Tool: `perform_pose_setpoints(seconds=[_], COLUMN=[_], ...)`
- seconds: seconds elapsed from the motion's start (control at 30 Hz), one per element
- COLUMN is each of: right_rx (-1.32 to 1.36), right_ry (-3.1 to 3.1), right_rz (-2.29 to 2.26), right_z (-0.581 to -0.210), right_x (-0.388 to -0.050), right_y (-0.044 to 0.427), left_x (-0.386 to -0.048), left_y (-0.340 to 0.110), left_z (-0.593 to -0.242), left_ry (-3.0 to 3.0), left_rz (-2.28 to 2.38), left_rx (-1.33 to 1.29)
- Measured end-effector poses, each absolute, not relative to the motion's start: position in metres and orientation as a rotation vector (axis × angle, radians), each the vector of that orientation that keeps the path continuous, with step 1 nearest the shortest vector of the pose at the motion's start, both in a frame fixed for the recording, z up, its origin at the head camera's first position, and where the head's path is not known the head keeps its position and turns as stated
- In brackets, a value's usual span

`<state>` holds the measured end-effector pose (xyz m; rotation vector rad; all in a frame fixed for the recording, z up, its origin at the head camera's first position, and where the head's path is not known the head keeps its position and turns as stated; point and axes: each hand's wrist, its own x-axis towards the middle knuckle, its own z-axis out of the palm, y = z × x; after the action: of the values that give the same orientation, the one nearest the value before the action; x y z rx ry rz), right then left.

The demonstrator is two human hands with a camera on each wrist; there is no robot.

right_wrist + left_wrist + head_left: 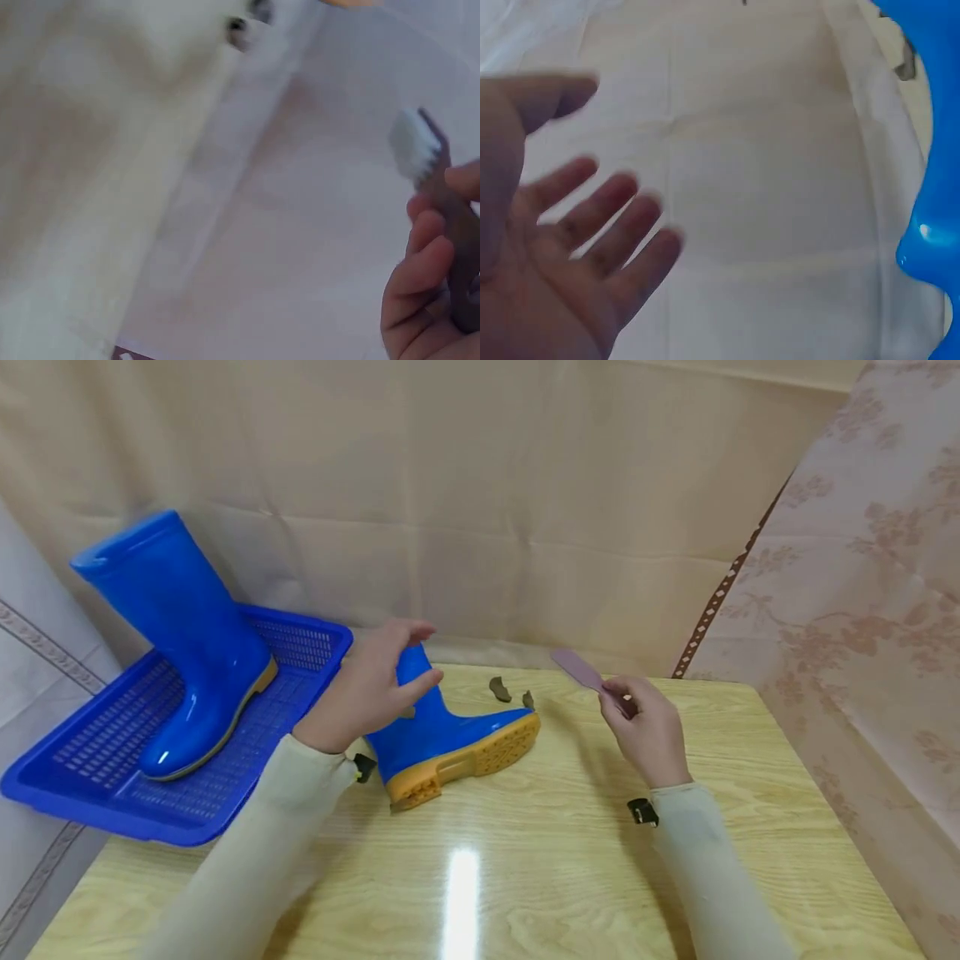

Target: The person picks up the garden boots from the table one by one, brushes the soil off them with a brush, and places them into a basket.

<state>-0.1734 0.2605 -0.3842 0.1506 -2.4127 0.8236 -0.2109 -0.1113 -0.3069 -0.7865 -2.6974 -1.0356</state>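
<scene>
Free tabletop before boot — basket leftward

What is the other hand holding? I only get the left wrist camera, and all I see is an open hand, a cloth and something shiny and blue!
Observer: The right hand is holding a brush with white bristles.
Operator: Ooh! And what's the bottom of the blue thing like?
Observer: It's a rain boot, and the head view shows its yellow-orange sole.
Operator: Is there another one somewhere?
Observer: Yes, a second blue boot stands in a blue plastic basket, on the left in the head view.
</scene>
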Motion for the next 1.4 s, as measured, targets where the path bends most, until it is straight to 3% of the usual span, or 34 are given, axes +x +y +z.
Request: perform_pose_setpoints(seconds=[0.47, 1.07, 1.4], right_rx=[0.292, 0.268, 0.273], right_ry=[-2.303, -2.254, -2.267], right_rz=[0.767, 0.788, 0.785], right_z=[-0.371, -0.376, -0.375], right_x=[-0.162, -0.16, -0.168], right_y=[0.255, 0.263, 0.259], left_x=[-0.215, -0.206, -0.213], left_y=[-0.105, -0.093, -0.099], left_z=[-0.335, -0.33, -0.339], left_ry=[-2.67, -2.752, -2.735], left_rz=[-1.262, -1.082, -1.284], left_rx=[-0.803, -0.765, -0.699])
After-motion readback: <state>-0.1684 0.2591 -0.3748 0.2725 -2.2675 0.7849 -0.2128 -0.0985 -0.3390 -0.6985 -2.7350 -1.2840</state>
